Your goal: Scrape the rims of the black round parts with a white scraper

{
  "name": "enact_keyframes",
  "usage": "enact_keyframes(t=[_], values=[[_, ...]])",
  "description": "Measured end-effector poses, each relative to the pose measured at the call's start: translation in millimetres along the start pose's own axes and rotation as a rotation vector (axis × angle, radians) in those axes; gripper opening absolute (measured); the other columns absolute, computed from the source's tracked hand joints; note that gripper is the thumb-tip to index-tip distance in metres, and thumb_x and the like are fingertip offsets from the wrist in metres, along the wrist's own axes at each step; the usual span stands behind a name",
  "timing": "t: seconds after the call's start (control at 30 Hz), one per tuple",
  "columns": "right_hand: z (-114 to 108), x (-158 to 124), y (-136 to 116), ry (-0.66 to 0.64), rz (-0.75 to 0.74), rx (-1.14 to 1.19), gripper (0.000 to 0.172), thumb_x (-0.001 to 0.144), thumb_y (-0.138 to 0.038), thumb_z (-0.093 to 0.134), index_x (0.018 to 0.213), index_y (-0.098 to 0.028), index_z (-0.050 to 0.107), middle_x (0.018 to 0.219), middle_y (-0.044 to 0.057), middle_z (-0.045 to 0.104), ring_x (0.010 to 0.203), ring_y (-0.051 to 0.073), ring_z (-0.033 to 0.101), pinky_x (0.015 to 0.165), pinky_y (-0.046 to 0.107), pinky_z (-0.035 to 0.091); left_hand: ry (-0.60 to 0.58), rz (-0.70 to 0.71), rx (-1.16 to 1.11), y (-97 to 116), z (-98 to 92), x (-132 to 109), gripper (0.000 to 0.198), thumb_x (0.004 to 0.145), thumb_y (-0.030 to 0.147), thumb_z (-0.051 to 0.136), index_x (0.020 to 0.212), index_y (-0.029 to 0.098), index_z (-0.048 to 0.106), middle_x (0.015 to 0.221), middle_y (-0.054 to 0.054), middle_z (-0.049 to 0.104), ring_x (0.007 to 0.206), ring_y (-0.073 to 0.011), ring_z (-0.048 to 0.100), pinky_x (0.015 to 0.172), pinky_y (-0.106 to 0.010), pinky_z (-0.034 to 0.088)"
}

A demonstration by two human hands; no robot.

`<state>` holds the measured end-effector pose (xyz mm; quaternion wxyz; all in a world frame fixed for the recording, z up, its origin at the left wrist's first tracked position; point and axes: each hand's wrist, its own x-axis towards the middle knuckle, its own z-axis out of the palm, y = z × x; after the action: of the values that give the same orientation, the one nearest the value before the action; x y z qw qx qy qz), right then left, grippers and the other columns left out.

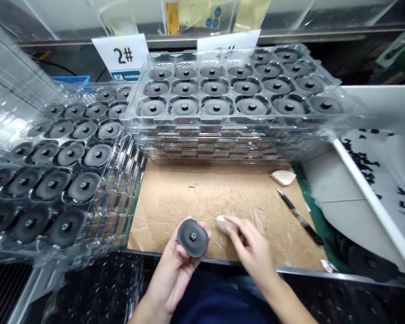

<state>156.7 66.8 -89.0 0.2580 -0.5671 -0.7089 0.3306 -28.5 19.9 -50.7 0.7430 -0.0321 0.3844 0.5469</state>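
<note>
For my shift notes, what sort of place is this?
Probably a factory workstation for small parts: stacked clear plastic trays of identical black discs, another black disc in the left hand, and a "2#" station card.

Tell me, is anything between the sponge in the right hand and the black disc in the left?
Nothing visible. The sponge in the right hand sits just beside the disc in the left hand, with only a small gap above the cardboard.
</note>
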Motion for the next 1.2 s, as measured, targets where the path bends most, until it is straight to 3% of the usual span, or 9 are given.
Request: enact_keyframes(t=[0.3,0.47,0.53,0.67,0.83,0.93,1.07,1.13,1.2], values=[[-31,10,-71,-0.03,-0.068,0.281,0.022,0.089,-0.026,0.047,0.108,-0.026,0.057,0.101,0.003,0.064,0.088,0.017,0.061,0.074,0.028,0.052,0.089,-0.002,0.111,-6,22.4,3,0.061,0.05,0.027,0.084,0.108,0.023,0.064,0.108,-0.006,0.068,0.102,-0.0235,0.062,0.088,-0.032,0.049],[-47,13,-108,-0.342,-0.206,0.296,0.023,0.089,-0.016,0.044,0.103,-0.024,0.06,0.091,0.002,0.064,0.082,0.015,0.06,0.072,0.027,0.05,0.114,-0.042,0.185,-5,29.6,-1,0.056,0.057,0.027,0.08,0.11,0.025,0.062,0.1,-0.004,0.07,0.101,-0.0216,0.061,0.094,-0.031,0.045],[-46,13,-110,-0.373,-0.185,0.261,0.022,0.089,-0.014,0.044,0.099,-0.023,0.062,0.087,0.002,0.063,0.077,0.014,0.06,0.07,0.026,0.049,0.096,-0.024,0.2,-5,32.5,-3,0.047,0.058,0.028,0.079,0.103,0.024,0.066,0.089,-0.002,0.071,0.096,-0.0204,0.063,0.091,-0.03,0.046],[-45,13,-110,-0.145,-0.253,0.272,0.026,0.09,-0.017,0.041,0.11,-0.019,0.058,0.091,0.006,0.063,0.08,0.017,0.059,0.074,0.03,0.049,-0.046,-0.034,0.212,-4,36.4,-7,0.034,0.057,0.031,0.08,0.088,0.022,0.071,0.078,-0.001,0.071,0.095,-0.0208,0.063,0.095,-0.032,0.043],[-73,0,-104,-0.393,-0.213,0.28,0.023,0.085,-0.008,0.048,0.097,-0.021,0.063,0.085,0.0,0.065,0.074,0.01,0.059,0.067,0.019,0.047,-0.014,-0.085,0.169,0,37.1,-13,0.047,0.051,0.027,0.084,0.096,0.028,0.071,0.097,-0.002,0.073,0.094,-0.0189,0.064,0.086,-0.026,0.047],[-85,-4,-100,-0.296,-0.148,0.098,0.023,0.086,-0.01,0.047,0.099,-0.019,0.063,0.079,0.001,0.063,0.068,0.011,0.058,0.063,0.021,0.045,0.017,-0.131,0.137,-1,42.5,-14,0.047,0.047,0.025,0.085,0.092,0.026,0.072,0.091,-0.002,0.074,0.087,-0.0165,0.064,0.08,-0.023,0.048],[-78,6,-101,-0.013,-0.466,-0.106,0.023,0.09,-0.012,0.043,0.101,-0.016,0.063,0.076,0.003,0.064,0.067,0.016,0.051,0.064,0.029,0.039,0.001,-0.167,0.111,-4,44.5,-16,0.049,0.05,0.02,0.084,0.097,0.024,0.071,0.081,0.0,0.072,0.077,-0.0145,0.065,0.077,-0.023,0.049],[-73,14,-102,-0.043,-0.682,0.003,0.026,0.092,-0.012,0.04,0.098,-0.017,0.064,0.075,0.002,0.065,0.066,0.015,0.048,0.067,0.03,0.038,-0.021,-0.184,0.12,-4,42.1,-18,0.045,0.056,0.023,0.081,0.099,0.023,0.07,0.079,-0.001,0.072,0.079,-0.0173,0.066,0.08,-0.028,0.05],[-71,19,-103,-0.162,-0.671,0.107,0.027,0.091,-0.01,0.039,0.096,-0.018,0.065,0.078,0.0,0.066,0.067,0.013,0.048,0.068,0.029,0.038,-0.08,-0.167,0.124,-3,39.8,-19,0.047,0.05,0.026,0.084,0.095,0.021,0.071,0.081,-0.001,0.072,0.082,-0.0179,0.066,0.08,-0.026,0.051]])
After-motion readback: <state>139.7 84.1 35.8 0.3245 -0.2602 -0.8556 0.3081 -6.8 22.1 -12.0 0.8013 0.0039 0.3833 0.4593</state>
